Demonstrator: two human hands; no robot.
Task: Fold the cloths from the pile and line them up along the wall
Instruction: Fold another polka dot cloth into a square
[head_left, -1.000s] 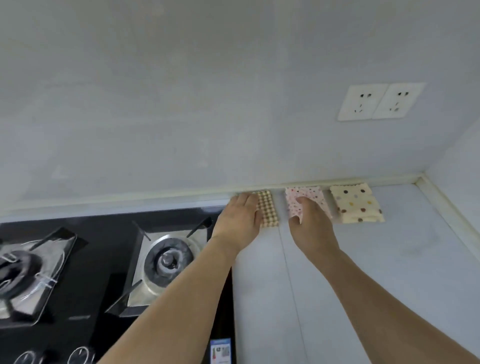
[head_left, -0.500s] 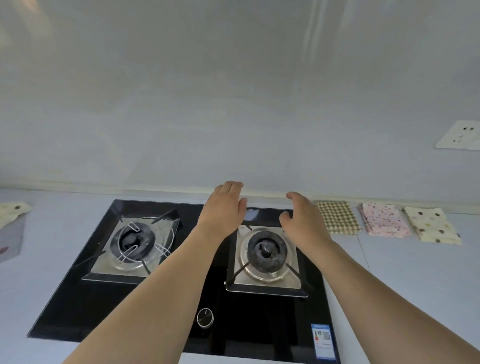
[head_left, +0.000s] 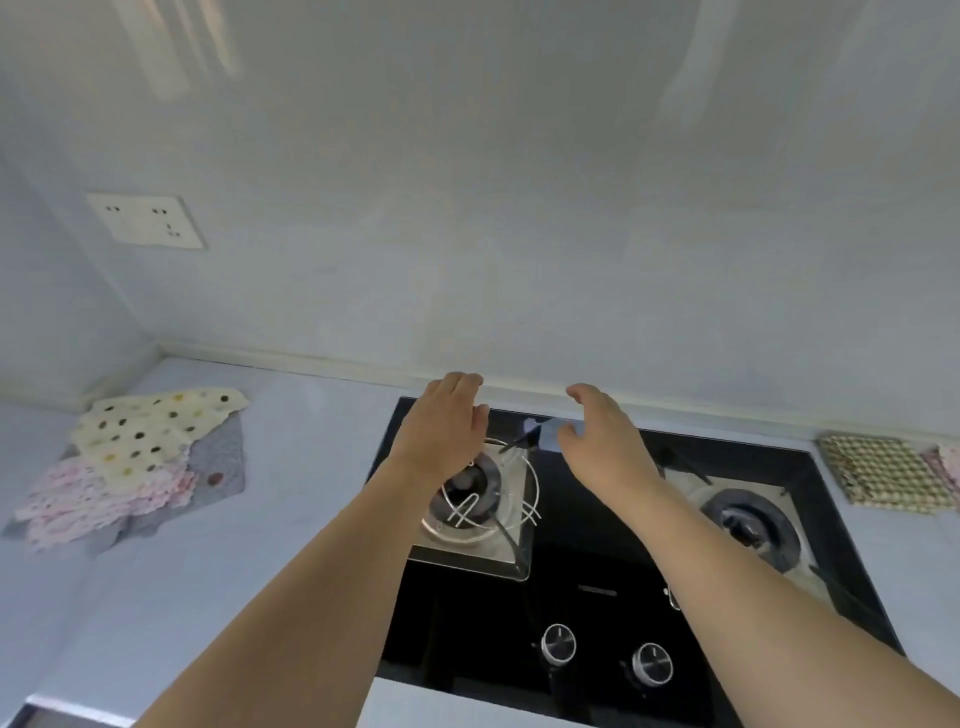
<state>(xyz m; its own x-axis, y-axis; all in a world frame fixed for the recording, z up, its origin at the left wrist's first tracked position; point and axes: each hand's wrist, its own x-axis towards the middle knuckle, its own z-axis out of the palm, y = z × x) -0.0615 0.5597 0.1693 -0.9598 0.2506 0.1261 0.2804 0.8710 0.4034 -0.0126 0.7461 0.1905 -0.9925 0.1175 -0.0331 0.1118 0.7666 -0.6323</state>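
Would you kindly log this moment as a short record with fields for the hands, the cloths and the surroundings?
left hand: open, empty, over the stove
right hand: open, empty, over the stove
cloth pile: unfolded, on the counter at the far left
checked cloth: folded, by the wall, right of the stove
pink cloth: beside the checked one, mostly out of frame
stove: black, two burners
socket: on the wall

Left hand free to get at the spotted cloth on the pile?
Probably yes. The left hand is open, holds nothing, above the stove. The spotted cloth tops the pile, uncovered, with bare counter between.
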